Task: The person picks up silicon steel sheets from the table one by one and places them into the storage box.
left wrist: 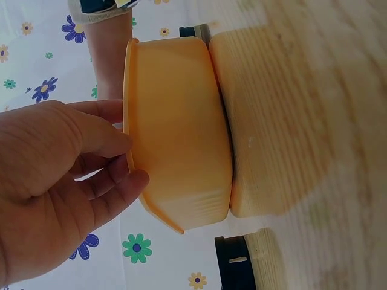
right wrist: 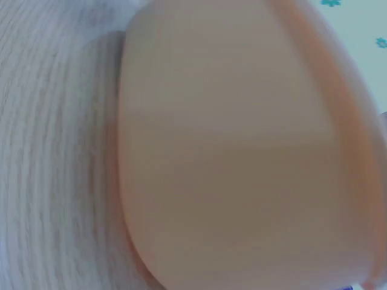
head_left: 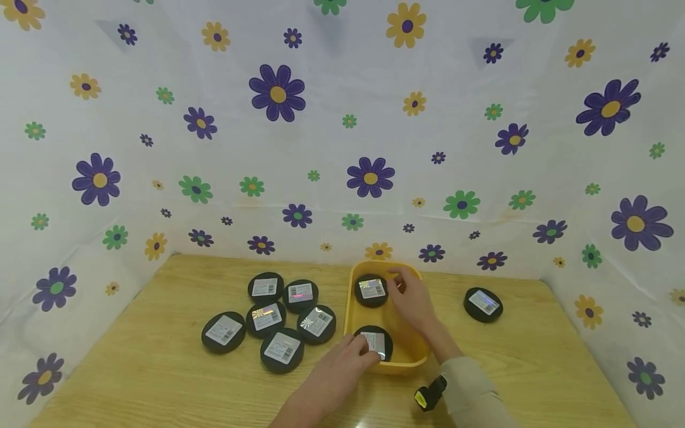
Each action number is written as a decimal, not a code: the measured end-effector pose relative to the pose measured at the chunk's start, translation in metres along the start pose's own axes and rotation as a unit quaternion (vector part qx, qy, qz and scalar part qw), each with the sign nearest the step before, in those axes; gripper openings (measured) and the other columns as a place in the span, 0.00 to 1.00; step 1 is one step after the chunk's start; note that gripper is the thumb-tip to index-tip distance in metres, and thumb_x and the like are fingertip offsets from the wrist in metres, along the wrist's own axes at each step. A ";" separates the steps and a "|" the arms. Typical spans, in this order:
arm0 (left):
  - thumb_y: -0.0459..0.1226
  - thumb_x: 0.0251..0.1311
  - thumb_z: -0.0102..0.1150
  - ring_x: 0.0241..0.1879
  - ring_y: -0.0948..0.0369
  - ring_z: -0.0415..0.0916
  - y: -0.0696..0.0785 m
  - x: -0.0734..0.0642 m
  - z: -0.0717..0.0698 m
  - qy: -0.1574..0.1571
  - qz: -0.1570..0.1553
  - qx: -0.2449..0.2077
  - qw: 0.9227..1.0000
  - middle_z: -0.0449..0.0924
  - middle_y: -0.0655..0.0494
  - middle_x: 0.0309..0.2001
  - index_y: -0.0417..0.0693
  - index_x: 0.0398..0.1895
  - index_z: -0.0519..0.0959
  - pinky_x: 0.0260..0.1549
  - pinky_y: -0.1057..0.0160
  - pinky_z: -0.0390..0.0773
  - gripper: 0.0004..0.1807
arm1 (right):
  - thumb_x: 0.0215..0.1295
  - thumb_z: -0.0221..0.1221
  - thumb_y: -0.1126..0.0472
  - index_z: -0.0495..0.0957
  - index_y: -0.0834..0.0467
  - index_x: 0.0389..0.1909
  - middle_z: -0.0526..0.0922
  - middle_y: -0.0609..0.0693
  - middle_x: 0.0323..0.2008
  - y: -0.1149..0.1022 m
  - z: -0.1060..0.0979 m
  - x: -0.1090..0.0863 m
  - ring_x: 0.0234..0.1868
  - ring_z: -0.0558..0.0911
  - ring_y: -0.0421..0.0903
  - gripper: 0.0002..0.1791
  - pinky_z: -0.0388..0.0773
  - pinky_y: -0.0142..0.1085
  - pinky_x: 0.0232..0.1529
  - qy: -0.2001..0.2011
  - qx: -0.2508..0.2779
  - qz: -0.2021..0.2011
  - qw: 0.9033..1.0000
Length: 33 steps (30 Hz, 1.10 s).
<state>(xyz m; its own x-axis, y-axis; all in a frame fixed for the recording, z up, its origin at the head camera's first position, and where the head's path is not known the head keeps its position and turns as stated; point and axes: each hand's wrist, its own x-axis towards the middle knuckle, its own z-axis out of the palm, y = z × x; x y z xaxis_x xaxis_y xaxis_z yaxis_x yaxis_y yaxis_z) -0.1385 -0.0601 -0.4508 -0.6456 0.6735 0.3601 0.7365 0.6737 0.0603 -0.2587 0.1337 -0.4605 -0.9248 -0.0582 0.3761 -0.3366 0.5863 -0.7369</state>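
A yellow plastic tray (head_left: 349,321) stands on the table, holding a black round disc with a white label (head_left: 371,289) at its far end and another labelled disc (head_left: 381,340) at its near end. My left hand (head_left: 342,362) grips the near left rim, covering part of the near disc. In the left wrist view, the left hand (left wrist: 66,163) has thumb and fingers on either side of the rim. My right hand (head_left: 412,297) reaches over the right side, fingers loosely bent beside the far disc; whether they touch it is unclear. The right wrist view shows only the blurred tray wall (right wrist: 236,145).
Several more labelled black discs (head_left: 266,319) lie in a group left of the tray on the wooden table (head_left: 160,368). One black disc (head_left: 483,304) lies alone on the right. A flower-printed white cloth (head_left: 321,142) hangs behind and at both sides.
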 end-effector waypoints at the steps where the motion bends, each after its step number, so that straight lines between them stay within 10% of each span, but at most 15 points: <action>1: 0.27 0.56 0.61 0.37 0.62 0.66 0.000 0.000 0.000 0.000 -0.001 0.000 1.000 0.69 0.59 0.36 0.56 0.41 0.82 0.37 0.70 0.72 0.15 | 0.69 0.55 0.64 0.78 0.61 0.54 0.80 0.50 0.30 0.000 -0.003 -0.001 0.26 0.72 0.43 0.15 0.69 0.31 0.26 0.007 0.002 0.001 1.000; 12: 0.25 0.52 0.62 0.38 0.62 0.67 -0.001 0.001 0.001 -0.001 -0.003 -0.006 1.000 0.69 0.59 0.37 0.56 0.41 0.82 0.38 0.69 0.73 0.17 | 0.71 0.53 0.63 0.75 0.59 0.58 0.81 0.54 0.37 0.003 -0.030 -0.016 0.33 0.76 0.47 0.16 0.75 0.30 0.32 0.045 0.013 0.055 0.997; 33: 0.24 0.47 0.64 0.38 0.61 0.67 0.002 0.001 0.000 0.000 -0.004 -0.007 1.000 0.69 0.58 0.36 0.55 0.40 0.81 0.38 0.68 0.73 0.19 | 0.65 0.56 0.71 0.76 0.67 0.53 0.81 0.55 0.31 0.042 -0.063 -0.043 0.35 0.80 0.49 0.16 0.80 0.39 0.37 0.110 -0.053 -0.012 0.993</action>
<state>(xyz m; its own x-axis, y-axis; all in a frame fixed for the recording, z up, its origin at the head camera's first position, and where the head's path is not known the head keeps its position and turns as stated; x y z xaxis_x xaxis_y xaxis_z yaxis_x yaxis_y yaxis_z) -0.1378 -0.0586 -0.4508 -0.6517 0.6678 0.3597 0.7340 0.6747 0.0771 -0.2216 0.2114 -0.4725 -0.8522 0.0975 0.5141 -0.3263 0.6690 -0.6678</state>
